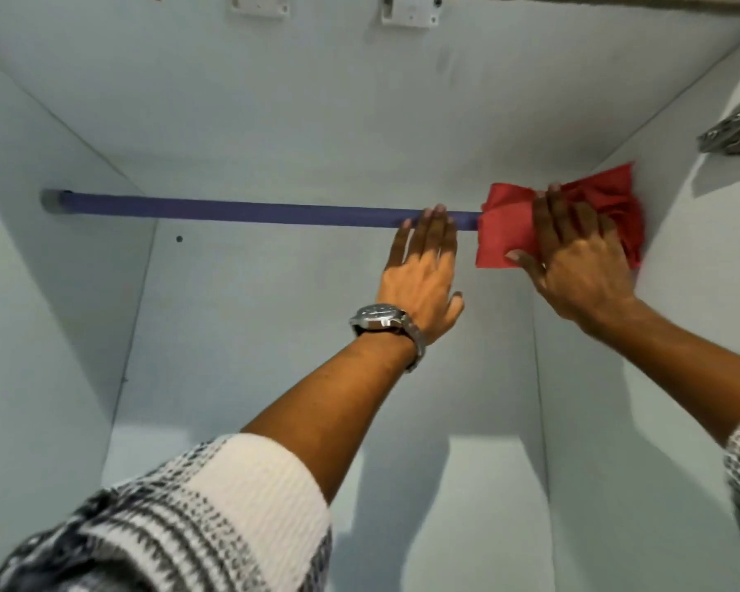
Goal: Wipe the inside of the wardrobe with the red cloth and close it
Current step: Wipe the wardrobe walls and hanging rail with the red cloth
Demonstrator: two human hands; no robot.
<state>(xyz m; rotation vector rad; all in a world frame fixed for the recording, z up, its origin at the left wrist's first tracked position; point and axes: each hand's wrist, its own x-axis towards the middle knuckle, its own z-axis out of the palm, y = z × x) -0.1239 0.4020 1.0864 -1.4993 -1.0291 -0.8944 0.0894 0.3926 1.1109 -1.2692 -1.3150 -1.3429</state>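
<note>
Presses red cloth (500,232) onto right end of left-to-right purple rail (231,209), by right wall of wardrobe (676,326), w/ right hand (582,267) fingers straight & spread, rests flat-fingered left hand (424,267) on rail just left.

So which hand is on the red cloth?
The right hand, spread flat on the red cloth. The left hand, the one with the wristwatch, holds nothing and reaches up by the purple rail.

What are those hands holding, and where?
Nothing is gripped: the right hand presses the red cloth flat at its middle; the left hand touches the purple rail, fingers straight.
</note>
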